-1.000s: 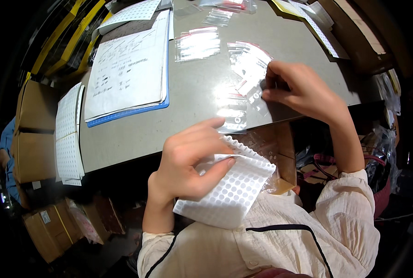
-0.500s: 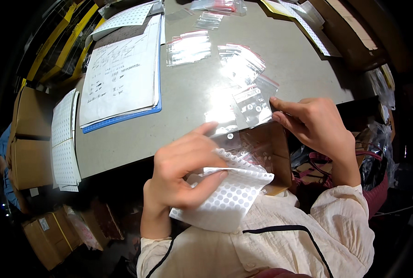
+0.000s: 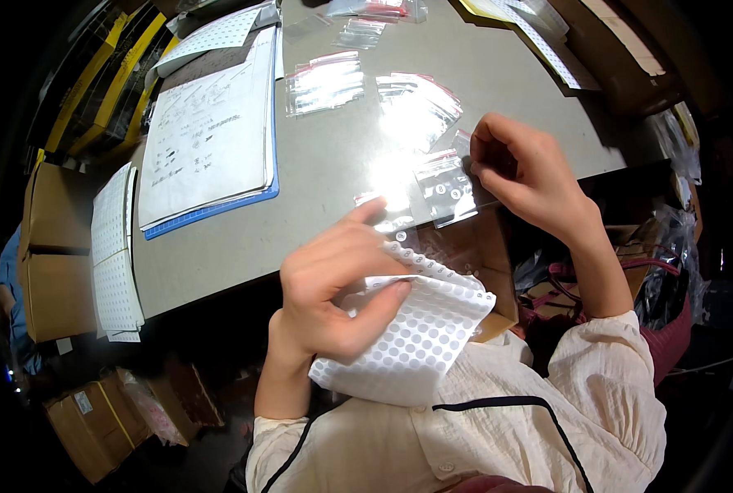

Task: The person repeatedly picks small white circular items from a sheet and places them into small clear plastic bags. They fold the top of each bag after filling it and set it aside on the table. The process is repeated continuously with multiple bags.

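Note:
My left hand (image 3: 333, 283) pinches a folded white sheet of round stickers (image 3: 411, 341) between thumb and fingers. Its index finger stretches out onto a small clear zip bag (image 3: 395, 220) at the table's near edge. Just right of that lies another clear zip bag (image 3: 447, 197) bearing round labels. My right hand (image 3: 535, 172) hovers beside this bag, fingers curled in toward the thumb; whatever they hold, if anything, is hidden. Beyond, a fanned pile of zip bags (image 3: 420, 107) with red closures shines under the glare, partly overlapped by a bag near my right fingertips.
More zip bags (image 3: 325, 82) lie farther back on the grey table (image 3: 317, 172). At left are a blue clipboard (image 3: 218, 212) with written papers and hanging sticker sheets (image 3: 115, 255). An open cardboard box (image 3: 494, 263) sits below the near edge. Cartons (image 3: 58, 287) stand at far left.
My right hand has lifted up and away from the labelled bag, its fingers curling in. My left hand still holds the sticker sheet, and the view has shifted slightly.

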